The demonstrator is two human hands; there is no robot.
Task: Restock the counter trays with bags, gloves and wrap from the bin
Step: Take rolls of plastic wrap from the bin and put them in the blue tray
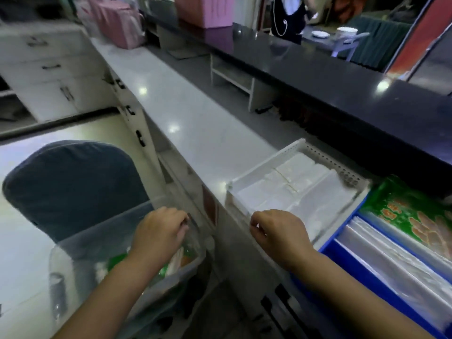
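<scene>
A clear plastic bin [80, 255] stands at the lower left on a chair, with a green packet [117, 261] and white packs inside. My left hand [159, 233] is over the bin's far corner, and its fingers curl over the rim. On the pale counter lies a white perforated tray [315, 150] filled with flat white bag packs [291, 187]. My right hand [278, 233] hovers at this tray's near edge with curled fingers, and I see nothing in it. To the right, a blue tray [342, 255] holds clear film packs [396, 260] and a green printed packet [411, 211].
A chair with a dark blue cover [71, 182] supports the bin. A black raised counter [318, 69] runs behind the trays. Pink boxes [117, 23] stand at the counter's far end. White drawers [49, 67] line the left. A person [288, 15] stands beyond the black counter.
</scene>
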